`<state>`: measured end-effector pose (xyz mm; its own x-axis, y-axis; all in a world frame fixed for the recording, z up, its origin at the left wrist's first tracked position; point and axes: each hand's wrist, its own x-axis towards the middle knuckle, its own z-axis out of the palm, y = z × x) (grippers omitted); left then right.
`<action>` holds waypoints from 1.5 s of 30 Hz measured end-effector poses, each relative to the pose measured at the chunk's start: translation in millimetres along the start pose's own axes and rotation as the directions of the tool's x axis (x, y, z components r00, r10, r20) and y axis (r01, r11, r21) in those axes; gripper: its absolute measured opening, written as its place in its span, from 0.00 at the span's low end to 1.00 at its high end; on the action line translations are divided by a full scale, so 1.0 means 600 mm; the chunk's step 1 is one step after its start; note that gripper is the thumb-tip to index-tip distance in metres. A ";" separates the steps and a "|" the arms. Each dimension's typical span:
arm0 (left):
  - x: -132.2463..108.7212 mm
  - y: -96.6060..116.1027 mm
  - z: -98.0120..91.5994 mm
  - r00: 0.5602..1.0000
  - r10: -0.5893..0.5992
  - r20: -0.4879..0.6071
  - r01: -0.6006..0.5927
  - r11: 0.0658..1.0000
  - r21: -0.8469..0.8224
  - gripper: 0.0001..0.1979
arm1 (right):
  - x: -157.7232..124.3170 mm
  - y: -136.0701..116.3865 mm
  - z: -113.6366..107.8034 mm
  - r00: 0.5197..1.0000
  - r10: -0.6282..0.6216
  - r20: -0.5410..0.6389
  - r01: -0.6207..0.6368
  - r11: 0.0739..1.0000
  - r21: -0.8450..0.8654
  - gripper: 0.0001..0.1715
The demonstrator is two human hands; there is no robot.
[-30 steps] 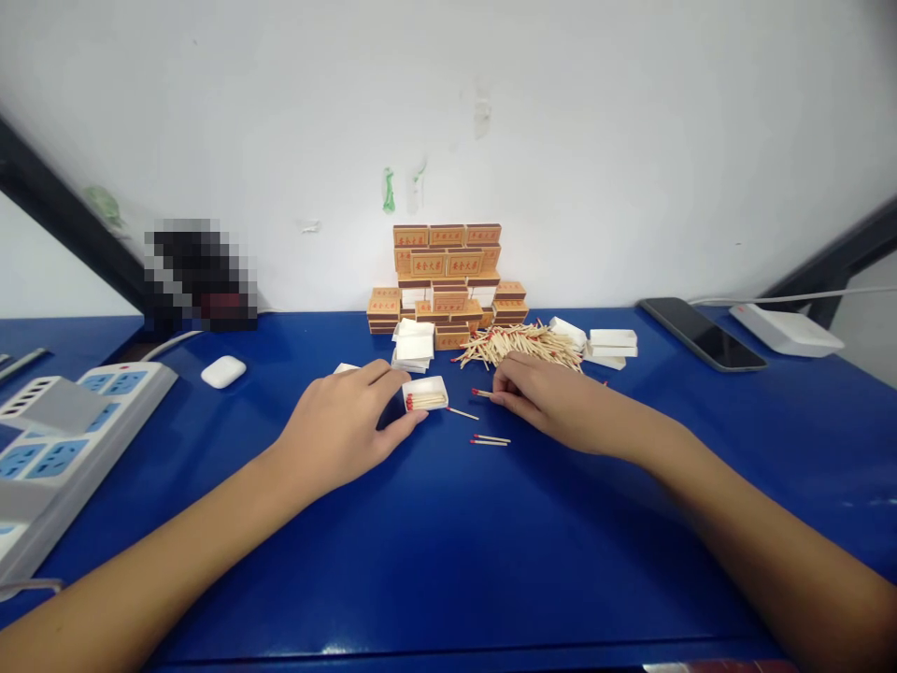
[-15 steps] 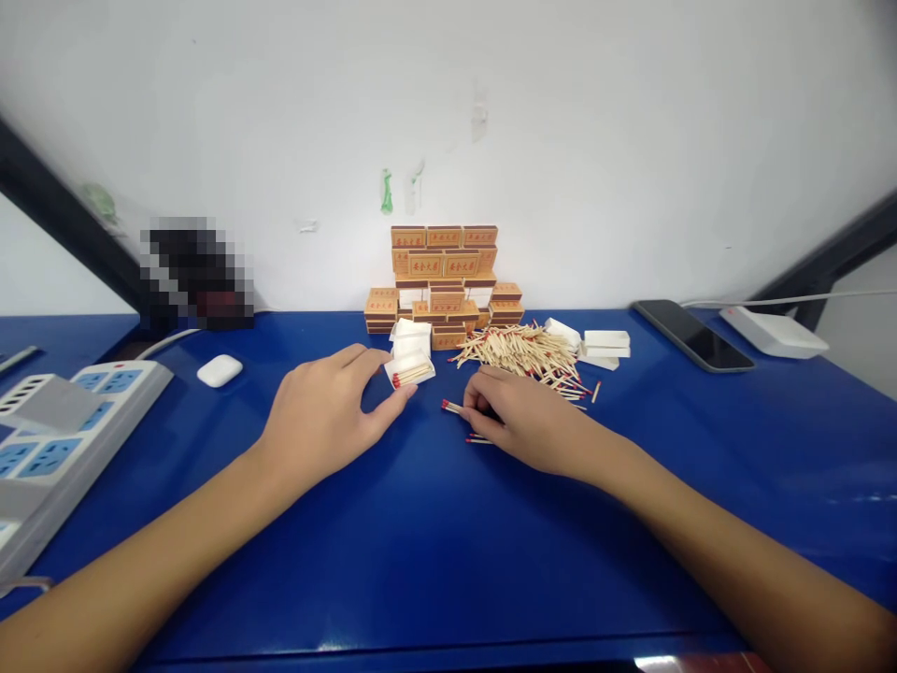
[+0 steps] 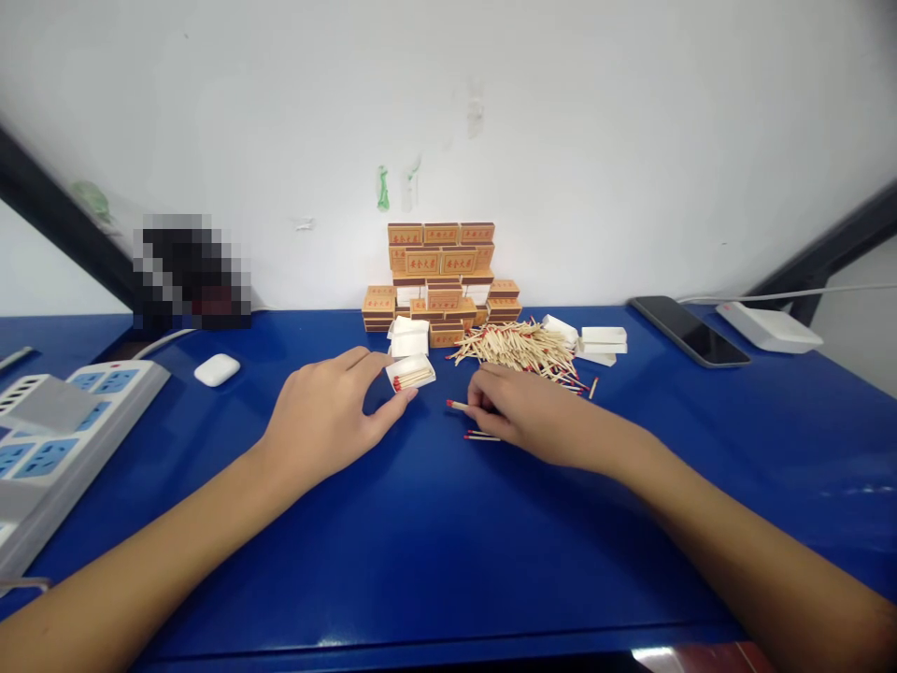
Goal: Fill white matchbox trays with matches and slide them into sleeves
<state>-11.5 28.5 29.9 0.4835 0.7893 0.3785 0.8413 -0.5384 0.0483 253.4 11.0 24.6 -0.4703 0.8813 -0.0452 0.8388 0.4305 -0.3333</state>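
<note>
My left hand rests on the blue table, thumb and forefinger gripping a small white matchbox tray that holds several red-tipped matches. My right hand is closed in a pinch on a match whose red tip points left, just right of the tray. Two more loose matches lie under that hand's near edge. Behind it spreads a pile of matches.
Orange matchboxes are stacked against the wall, with empty white trays in front and more white trays to the right. A power strip and white earbud case lie left; a phone and white box lie right.
My right hand came back from the pile toward me and left, now pinching a match. My left hand drew the tray up between thumb and forefinger and tilted it slightly.
</note>
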 end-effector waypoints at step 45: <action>-0.006 -0.005 0.026 0.972 0.184 0.145 -0.183 0.983 -0.019 0.17 | -0.028 0.013 -0.014 0.977 -0.026 0.211 0.004 0.994 0.107 0.18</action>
<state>-12.0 31.9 14.0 0.6597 0.7114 0.2424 0.7339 -0.6793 -0.0038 269.9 1.1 30.7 -0.5394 0.8088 -0.2342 0.8030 0.4103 -0.4323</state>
